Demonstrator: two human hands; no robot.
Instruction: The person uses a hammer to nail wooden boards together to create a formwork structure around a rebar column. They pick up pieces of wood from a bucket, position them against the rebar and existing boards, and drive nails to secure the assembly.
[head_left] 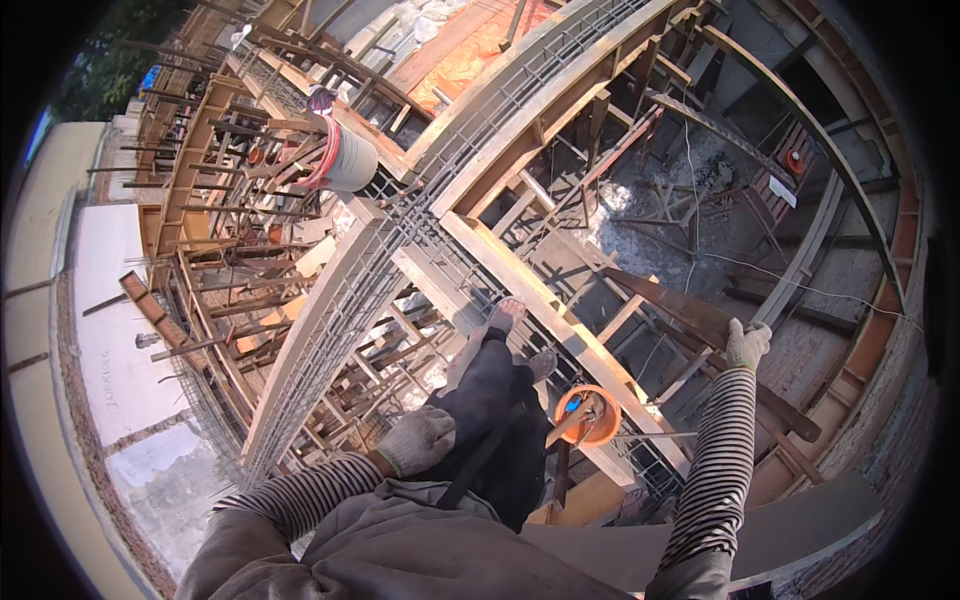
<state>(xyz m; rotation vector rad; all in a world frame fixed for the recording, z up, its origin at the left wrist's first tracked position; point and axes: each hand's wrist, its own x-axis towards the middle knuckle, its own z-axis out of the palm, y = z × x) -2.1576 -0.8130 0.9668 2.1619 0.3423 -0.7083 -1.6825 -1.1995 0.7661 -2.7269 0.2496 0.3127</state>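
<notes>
Status of the formwork, referenced to the orange bucket [602, 435]: work appears partway along.

In place: the straight side board [515, 268] runs just beside the bucket on its right and continues ahead of it. Well ahead and to the left of the bucket, the curved side board [335, 275] stands on edge, with steel reinforcing bars [420, 225] laid in the channels and crossing where they meet.

Outstanding, in the inspector's judgement: the bars lie exposed at the crossing, with no fill visible over them there, and the bay ahead and to the right of the bucket is undecked, showing props and loose timber below.

The brown plank [675, 305] lies to the right of the bucket, slanting from ahead of it toward the wearer's right. The gloved right hand [747, 343] is at that plank, fingers bent; whether it grips the plank or merely rests there cannot be told. The gloved left hand [418, 440], left of the bucket and by the dark trousers [480, 430], appears loosely clenched (no object shows in it).

The bucket holds a blue item [574, 404] and other pieces that cannot be identified. A grey container [352, 165] with red cord stands far ahead and to the left of the bucket, near the crossing.
</notes>
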